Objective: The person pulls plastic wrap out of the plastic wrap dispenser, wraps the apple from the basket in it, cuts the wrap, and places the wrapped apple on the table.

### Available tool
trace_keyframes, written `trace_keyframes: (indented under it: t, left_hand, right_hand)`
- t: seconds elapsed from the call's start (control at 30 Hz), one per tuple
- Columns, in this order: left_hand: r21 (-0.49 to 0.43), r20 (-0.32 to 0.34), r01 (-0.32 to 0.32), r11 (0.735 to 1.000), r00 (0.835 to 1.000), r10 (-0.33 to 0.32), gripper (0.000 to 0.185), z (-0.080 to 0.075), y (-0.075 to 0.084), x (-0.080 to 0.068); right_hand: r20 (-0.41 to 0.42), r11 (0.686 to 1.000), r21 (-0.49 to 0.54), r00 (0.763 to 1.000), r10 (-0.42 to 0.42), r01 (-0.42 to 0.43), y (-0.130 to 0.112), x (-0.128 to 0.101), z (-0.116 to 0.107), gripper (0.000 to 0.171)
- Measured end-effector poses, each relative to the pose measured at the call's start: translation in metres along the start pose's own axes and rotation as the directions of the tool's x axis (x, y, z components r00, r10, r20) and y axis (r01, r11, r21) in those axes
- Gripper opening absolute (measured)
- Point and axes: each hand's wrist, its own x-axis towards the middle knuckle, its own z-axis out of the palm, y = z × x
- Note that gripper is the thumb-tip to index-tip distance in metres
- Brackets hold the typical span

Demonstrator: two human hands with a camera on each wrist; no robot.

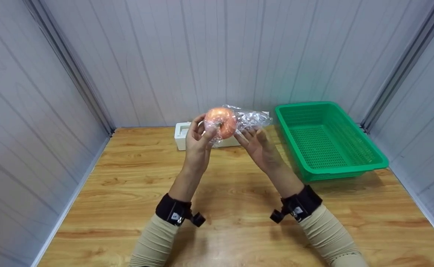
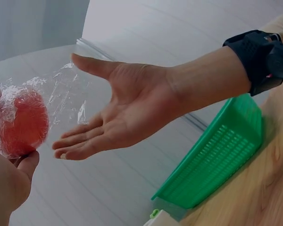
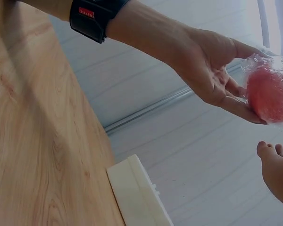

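One red-orange apple (image 1: 221, 121) inside crinkled clear plastic bag (image 1: 252, 118), gripped by left hand (image 1: 197, 139); right hand (image 1: 256, 144) flat, released.

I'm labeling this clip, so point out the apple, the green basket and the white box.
apple (image 1: 221, 121), head view, middle of the wrapped fruit.
green basket (image 1: 365, 144), head view, right wall.
white box (image 1: 182, 136), head view, left end.

Open right hand beside a wrapped apple

The right hand (image 2: 127, 110) lies palm up with fingers straight, touching loose clear plastic wrap (image 2: 61, 99) that trails from a red apple (image 2: 23, 123). The left hand (image 2: 7, 183) pinches the wrapped apple from below at the frame's left edge. Behind the right forearm, a green basket (image 2: 217, 160) sits on the wooden desk (image 2: 264, 188).
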Motion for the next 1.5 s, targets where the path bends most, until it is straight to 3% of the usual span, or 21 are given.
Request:
trace_keyframes:
  t: [0.1, 0.2, 0.43, 0.8, 1.0, 1.13, 1.5]
  left_hand:
    - [0.022, 0.011, -0.010, 1.000, 1.000, 0.010, 0.093, 0.000, -0.003, -0.001]
    - [0.027, 0.024, -0.021, 0.999, 1.000, 0.020, 0.091, 0.000, -0.004, -0.001]
    - [0.063, 0.039, -0.034, 0.997, 0.999, 0.032, 0.092, -0.001, -0.004, -0.002]
    - [0.124, 0.016, -0.079, 0.989, 0.997, 0.078, 0.074, -0.002, -0.005, -0.001]
    - [0.150, 0.016, -0.085, 0.985, 0.996, 0.084, 0.070, 0.000, -0.005, -0.002]
    - [0.188, 0.044, -0.122, 0.974, 0.992, 0.116, 0.075, 0.002, -0.006, -0.004]
    - [0.230, 0.081, -0.174, 0.957, 0.984, 0.160, 0.083, 0.011, -0.010, -0.005]
  right_hand:
    - [0.009, 0.999, -0.025, 0.999, -0.041, 0.041, -0.001, 0.000, 0.001, 0.039]
    - [-0.044, 0.997, -0.047, 0.997, -0.063, 0.061, -0.003, 0.000, 0.004, 0.027]
    - [-0.187, 0.991, -0.096, 0.976, -0.112, 0.095, -0.007, 0.001, 0.009, 0.029]
    - [-0.286, 0.989, -0.088, 0.949, -0.135, 0.114, -0.013, 0.002, 0.016, 0.022]
    - [-0.299, 0.985, -0.127, 0.943, -0.148, 0.115, -0.015, 0.000, 0.019, 0.026]
    - [-0.321, 0.974, -0.178, 0.928, -0.189, 0.136, -0.015, -0.004, 0.023, 0.031]
    - [-0.259, 0.899, -0.397, 0.917, -0.302, 0.184, -0.013, -0.018, 0.034, 0.034]
